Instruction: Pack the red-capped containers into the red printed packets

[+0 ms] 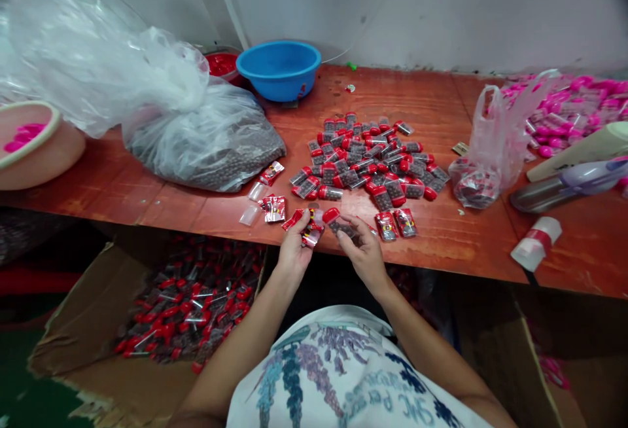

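Observation:
At the table's near edge my left hand [296, 245] is closed on a small clear packet with red print [313, 228]. Beside it my right hand [362, 249] pinches a red-capped clear tube of dark beads [336, 220], its cap pointing toward the packet. Just behind my hands lies a pile of several such red-capped tubes [370, 166]. Two filled packets [396, 224] rest to the right of my right hand. Loose packets [273, 208] lie to the left.
A large clear bag of dark beads [210, 146] sits at back left, with a blue bowl [279, 68] behind it and a pink bowl [34, 146] at far left. A small plastic bag [483, 153], pink items [569, 110] and a sealer-like tool [569, 186] are at right. A cardboard box of tubes [186, 303] stands below.

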`<state>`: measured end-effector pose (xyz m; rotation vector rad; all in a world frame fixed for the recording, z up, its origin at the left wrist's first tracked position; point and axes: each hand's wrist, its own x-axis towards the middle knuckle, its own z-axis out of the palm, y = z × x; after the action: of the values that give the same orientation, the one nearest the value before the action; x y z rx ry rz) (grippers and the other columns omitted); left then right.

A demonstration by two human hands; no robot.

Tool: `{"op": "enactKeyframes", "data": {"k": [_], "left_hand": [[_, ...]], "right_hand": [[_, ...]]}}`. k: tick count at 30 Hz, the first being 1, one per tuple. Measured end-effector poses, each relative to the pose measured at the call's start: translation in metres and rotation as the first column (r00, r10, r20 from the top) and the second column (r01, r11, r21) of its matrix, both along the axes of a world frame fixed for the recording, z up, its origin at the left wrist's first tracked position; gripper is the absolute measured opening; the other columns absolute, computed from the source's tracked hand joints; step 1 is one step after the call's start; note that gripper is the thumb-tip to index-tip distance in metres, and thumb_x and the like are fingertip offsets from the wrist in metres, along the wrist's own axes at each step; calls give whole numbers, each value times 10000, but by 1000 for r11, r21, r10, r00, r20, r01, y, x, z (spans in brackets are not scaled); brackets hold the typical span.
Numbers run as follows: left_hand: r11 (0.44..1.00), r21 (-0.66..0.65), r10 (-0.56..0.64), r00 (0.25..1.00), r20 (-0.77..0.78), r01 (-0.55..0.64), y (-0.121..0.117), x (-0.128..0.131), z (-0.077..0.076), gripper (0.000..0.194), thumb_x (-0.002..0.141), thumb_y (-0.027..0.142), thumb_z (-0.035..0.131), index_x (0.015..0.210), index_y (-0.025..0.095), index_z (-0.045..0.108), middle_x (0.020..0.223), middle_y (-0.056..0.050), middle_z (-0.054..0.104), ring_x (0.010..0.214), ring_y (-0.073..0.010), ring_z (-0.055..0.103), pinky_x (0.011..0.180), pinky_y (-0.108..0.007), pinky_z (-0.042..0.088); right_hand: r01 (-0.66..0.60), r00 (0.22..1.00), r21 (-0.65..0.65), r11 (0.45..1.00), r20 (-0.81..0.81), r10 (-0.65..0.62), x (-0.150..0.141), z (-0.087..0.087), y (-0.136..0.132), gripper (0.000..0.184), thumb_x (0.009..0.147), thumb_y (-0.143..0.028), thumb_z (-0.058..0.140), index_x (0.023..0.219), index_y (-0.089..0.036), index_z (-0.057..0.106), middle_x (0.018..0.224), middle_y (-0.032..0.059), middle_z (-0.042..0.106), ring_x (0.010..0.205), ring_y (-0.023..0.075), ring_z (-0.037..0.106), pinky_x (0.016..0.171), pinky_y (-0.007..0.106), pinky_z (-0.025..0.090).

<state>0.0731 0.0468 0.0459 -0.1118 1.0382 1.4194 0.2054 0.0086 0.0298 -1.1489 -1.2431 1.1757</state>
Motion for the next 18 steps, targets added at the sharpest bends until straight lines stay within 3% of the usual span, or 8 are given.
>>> {"op": "enactKeyframes", "data": {"k": [6, 13, 18], "left_hand": [[999, 32, -21, 998, -56, 22, -2, 1, -4, 67, 720, 97, 709, 737, 115, 646, 715, -48, 706, 622, -134, 661, 632, -246, 551], [992, 129, 38, 984, -177, -15, -4, 1, -1, 171, 611, 111, 783, 744, 103, 674, 735, -46, 716, 652, -145, 668, 706, -275, 535], [986, 169, 35, 976, -217, 2, -5, 2, 1, 201, 576, 157, 814, 706, 114, 667, 693, -30, 702, 614, -136, 651, 700, -277, 527]], "right_hand": [[-55, 996, 14, 998, 66, 54, 2, 4, 1, 324, 847, -280, 555, 1168, -247, 582, 1063, 33, 672, 881, 165, 637, 771, 289, 516], [-36, 999, 25, 999, 39, 35, 1, 4, 0, 327, 853, -271, 548, 1178, -255, 579, 1125, 36, 658, 975, 179, 627, 808, 294, 506], [-97, 995, -65, 993, -30, 95, -2, -1, -1, 363, 835, -309, 582, 1193, -252, 556, 970, 19, 671, 727, 140, 626, 648, 256, 515]]}}
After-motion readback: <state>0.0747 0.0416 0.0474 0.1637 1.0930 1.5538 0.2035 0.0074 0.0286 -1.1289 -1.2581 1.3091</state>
